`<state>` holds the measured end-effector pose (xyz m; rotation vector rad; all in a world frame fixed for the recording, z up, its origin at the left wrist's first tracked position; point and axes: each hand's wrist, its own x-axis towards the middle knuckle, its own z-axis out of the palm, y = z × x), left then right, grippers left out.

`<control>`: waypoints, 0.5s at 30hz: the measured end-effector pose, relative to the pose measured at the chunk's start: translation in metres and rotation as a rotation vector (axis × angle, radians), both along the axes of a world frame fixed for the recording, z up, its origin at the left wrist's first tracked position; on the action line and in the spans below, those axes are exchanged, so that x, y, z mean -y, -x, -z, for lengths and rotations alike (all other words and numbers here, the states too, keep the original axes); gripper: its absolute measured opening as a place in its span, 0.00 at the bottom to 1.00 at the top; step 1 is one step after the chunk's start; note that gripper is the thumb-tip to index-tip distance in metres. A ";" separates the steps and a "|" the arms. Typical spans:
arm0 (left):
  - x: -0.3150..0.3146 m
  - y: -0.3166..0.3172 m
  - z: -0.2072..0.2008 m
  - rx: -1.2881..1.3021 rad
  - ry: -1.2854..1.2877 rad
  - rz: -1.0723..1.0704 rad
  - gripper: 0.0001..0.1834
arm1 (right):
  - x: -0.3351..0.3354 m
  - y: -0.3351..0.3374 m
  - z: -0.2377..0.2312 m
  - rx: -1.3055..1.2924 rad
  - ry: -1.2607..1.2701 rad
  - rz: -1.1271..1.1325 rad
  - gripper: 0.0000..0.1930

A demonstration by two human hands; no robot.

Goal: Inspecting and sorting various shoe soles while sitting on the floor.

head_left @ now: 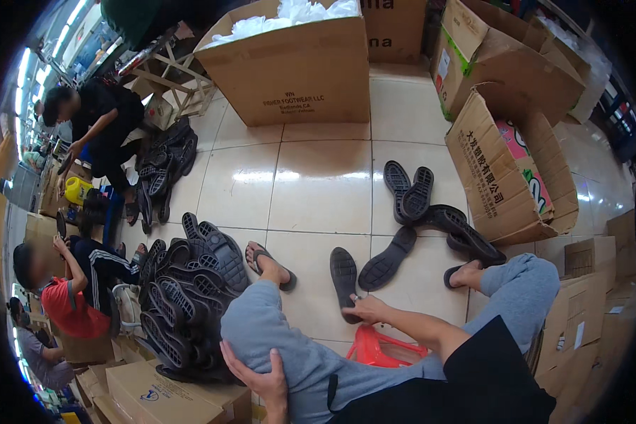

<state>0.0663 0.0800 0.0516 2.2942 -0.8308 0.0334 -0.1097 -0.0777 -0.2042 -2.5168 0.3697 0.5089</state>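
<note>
My right hand [367, 309] grips one sole [344, 275] by the end, likely for control; left hand [264, 379] spread on grey trousers [290, 336].

One Low, One Resting

The right forearm [424, 329] slants leftward between the parted legs [519, 286], the right hand [367, 309] low, fingers curled in a grip. The left hand [263, 381] lies spread against the left leg [290, 336], thumb apart.

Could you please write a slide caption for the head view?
Right hand gripping the near end of a black, elongated shoe sole; left hand resting on a grey fabric trouser leg.
</note>
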 end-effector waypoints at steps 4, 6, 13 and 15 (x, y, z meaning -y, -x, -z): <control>0.011 0.024 -0.013 0.136 -0.031 0.384 0.40 | 0.019 -0.021 -0.057 0.487 -0.373 0.738 0.40; 0.017 0.043 -0.001 -0.275 0.173 0.333 0.37 | 0.029 -0.036 -0.113 0.679 -0.521 0.951 0.38; 0.053 0.060 -0.010 -1.878 0.894 0.539 0.38 | -0.003 0.002 -0.252 0.983 -0.934 0.509 0.25; 0.057 0.062 -0.033 -1.748 0.847 0.594 0.37 | -0.005 0.016 -0.273 0.956 -0.702 0.511 0.20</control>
